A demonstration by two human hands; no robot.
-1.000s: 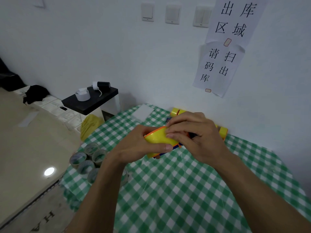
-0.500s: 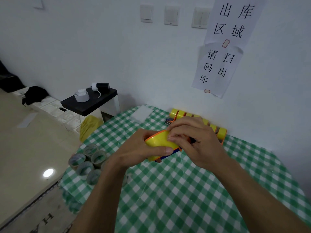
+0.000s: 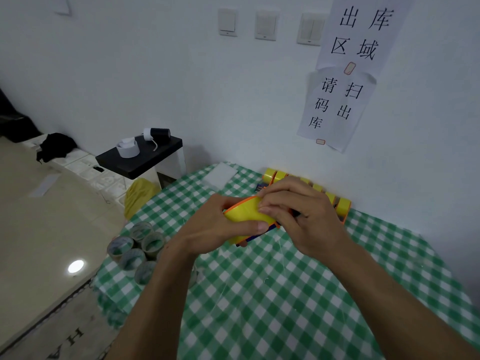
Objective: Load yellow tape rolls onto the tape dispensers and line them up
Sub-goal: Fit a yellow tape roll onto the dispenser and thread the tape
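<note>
Above the middle of the checked table [image 3: 298, 294] I hold an orange tape dispenser with a yellow tape roll [image 3: 245, 213] on it. My left hand [image 3: 215, 229] grips it from the left, thumb across the yellow tape. My right hand [image 3: 298, 214] curls over its right end, fingertips pinching at the tape; the dispenser's body is mostly hidden under that hand. Behind my hands a row of loaded dispensers with yellow rolls [image 3: 342, 205] stands along the wall, partly hidden.
Several empty cardboard tape cores [image 3: 135, 249] sit at the table's left edge. A white pad [image 3: 220, 175] lies at the far corner. Left of the table stand a black-topped stand [image 3: 140, 157] and a yellow bag [image 3: 139, 196]. The wall is close behind.
Both hands with the dispenser have drifted slightly down and right in view; the grip is unchanged, and more of the row behind shows than a second ago.
</note>
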